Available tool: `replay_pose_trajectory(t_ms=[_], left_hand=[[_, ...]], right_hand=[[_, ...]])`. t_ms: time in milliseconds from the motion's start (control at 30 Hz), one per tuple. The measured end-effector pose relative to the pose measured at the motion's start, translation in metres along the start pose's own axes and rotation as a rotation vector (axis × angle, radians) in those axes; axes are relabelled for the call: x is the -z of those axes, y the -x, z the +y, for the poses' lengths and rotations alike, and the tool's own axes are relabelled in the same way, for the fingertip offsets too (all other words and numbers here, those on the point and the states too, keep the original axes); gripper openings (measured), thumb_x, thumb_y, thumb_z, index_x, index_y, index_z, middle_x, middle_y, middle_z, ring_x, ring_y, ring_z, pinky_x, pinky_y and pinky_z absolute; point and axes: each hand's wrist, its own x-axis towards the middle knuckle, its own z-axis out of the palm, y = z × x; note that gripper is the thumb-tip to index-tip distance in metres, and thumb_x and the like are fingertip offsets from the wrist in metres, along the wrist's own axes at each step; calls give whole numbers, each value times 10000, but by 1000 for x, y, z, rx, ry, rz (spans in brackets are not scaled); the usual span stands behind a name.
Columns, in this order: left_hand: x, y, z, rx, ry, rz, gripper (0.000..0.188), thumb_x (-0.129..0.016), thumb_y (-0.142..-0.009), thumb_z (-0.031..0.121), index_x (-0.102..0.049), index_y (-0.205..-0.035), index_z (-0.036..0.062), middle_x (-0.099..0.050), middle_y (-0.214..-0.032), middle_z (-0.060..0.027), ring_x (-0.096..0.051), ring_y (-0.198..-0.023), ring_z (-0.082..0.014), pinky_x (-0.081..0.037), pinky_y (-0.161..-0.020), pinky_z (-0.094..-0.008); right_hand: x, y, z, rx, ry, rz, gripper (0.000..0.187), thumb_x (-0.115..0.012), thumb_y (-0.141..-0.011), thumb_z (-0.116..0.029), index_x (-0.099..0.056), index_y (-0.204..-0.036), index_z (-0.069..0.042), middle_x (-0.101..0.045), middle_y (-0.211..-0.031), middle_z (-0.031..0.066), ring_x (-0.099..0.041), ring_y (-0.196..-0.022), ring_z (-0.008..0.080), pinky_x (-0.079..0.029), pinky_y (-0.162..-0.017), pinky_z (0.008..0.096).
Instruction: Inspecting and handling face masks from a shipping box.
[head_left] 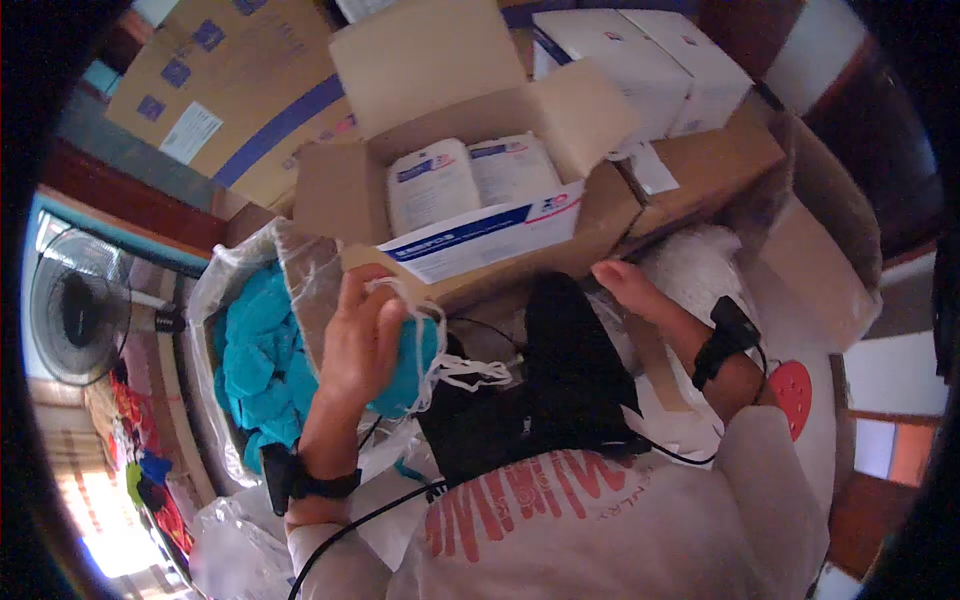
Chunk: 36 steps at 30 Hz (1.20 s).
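Note:
My left hand is raised in front of the open carton, its fingers closed on thin white elastic straps that hang in loops. Below the straps, beside my palm, shows a teal mask-like piece, partly hidden by the hand. To the left, a plastic-lined box holds many loose teal folded pieces. My right hand is apart from it, near the carton's lower right corner, with thumb extended and nothing visible in it; some fingers are hidden.
The open carton holds two white packs. White boxes stand on a brown carton at back right. A big carton is at back left. A fan stands left; a red stool top lies right.

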Motion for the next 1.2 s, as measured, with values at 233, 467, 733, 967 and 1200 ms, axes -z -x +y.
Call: replay_pose_trajectory(t_ms=[233,467,733,967,1200], left_hand=[[-3,-2,1,24,172,-52,136,-533,-770,155,-559,-779,22,-442,-982,-114,-530,-703,-261,-428,-615,-342],[13,5,-26,39,40,291,137,-538,-770,156,-570,-754,24,-470,-903,-107,-504,-713,-225,-415,-617,-299],[23,-2,-30,86,352,323,212,-485,-820,163,-559,-745,-21,-505,-825,-99,-486,-731,-178,-393,-647,-275],[14,-5,-42,238,483,299,279,-435,-855,223,-540,-802,-29,-512,-695,-75,-471,-646,-135,-387,-594,-260],[3,5,-45,377,401,311,366,-441,-844,324,-541,-799,-25,-502,-590,-79,-430,-586,-102,-380,-532,-283]], right_hand=[[-70,31,-185,495,-404,-444,305,-479,-838,-235,-485,-1041,-7,-550,-886,48,-494,-828,105,-406,-746,235],[-82,44,-177,354,-437,-393,197,-528,-800,-202,-508,-857,-15,-522,-735,24,-483,-661,96,-410,-609,245],[-66,36,-213,981,20,60,321,-533,-787,-296,-508,-872,13,-566,-774,119,-554,-715,232,-422,-642,359],[-100,35,-231,469,-89,-772,277,-459,-841,-272,-483,-868,2,-550,-748,53,-518,-677,122,-422,-612,295],[-106,21,-226,1169,219,-151,212,-383,-873,-195,-466,-890,-1,-493,-751,35,-475,-698,124,-398,-657,268]])
